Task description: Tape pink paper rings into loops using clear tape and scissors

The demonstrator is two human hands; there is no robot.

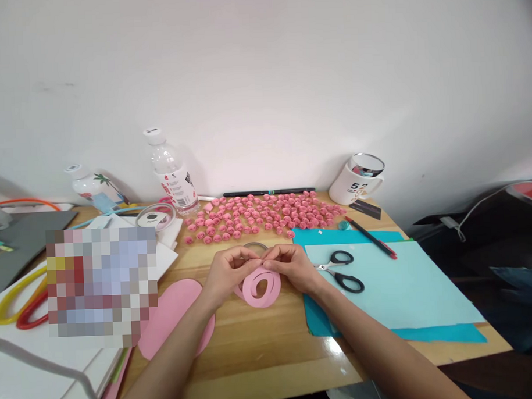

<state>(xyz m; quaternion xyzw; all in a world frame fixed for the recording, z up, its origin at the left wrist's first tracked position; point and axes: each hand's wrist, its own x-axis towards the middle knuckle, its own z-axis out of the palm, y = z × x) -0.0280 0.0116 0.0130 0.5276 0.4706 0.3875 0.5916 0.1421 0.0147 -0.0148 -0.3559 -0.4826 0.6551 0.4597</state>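
Note:
A pink paper spiral (274,289) hangs in loops below the fingertips of both hands, over the wooden table. My left hand (231,270) pinches its upper end, thumb and fingers closed. Right beside it, my right hand (292,265) pinches the same strip, and the fingertips of both hands nearly meet. Exactly how the strip is folded between them is too small to make out. A roll of tape (255,245) lies partly hidden behind the hands. Under my left forearm rests a flat pink paper piece (176,310) with rounded edges.
Many rolled pink paper roses (266,214) cover the table's back. Black-handled scissors (345,272) lie on light blue paper (409,293) at right, near a pencil (372,237). A white mug (348,182) and a plastic bottle (171,173) stand by the wall. Papers are stacked at left.

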